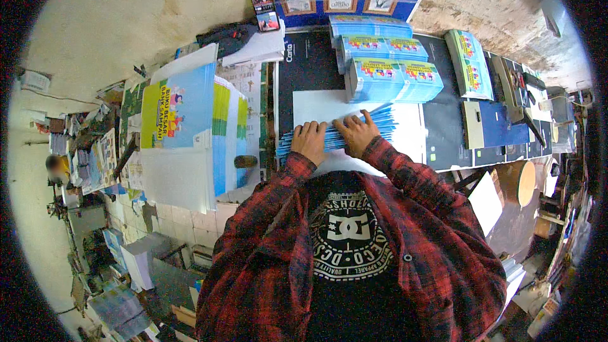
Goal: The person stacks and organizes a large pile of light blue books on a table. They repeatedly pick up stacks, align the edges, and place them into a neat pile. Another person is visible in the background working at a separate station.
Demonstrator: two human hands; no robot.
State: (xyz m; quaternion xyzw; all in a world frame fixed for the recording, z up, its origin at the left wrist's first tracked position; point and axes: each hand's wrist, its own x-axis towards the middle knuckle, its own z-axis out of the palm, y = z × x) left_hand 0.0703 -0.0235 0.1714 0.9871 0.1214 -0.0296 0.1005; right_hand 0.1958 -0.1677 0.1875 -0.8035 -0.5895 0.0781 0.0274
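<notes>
On a white sheet (313,100) at the table's front, a bundle of thin blue booklets (387,120) lies fanned out sideways, edges showing. My left hand (308,142) rests over the left end of the bundle, its fingers stretched forward on top. Just beside it, my right hand (358,134) touches the middle of the bundle with its fingers spread and one finger raised. The thumbs are near each other; some of the edges are hidden under my palms.
Behind the sheet stand several stacks of blue-and-yellow printed booklets (396,82). Another printed stack (468,66) lies on the right, near a blue folder (491,123). Large printed covers (177,111) are piled left. A phone (266,12) leans at the back left.
</notes>
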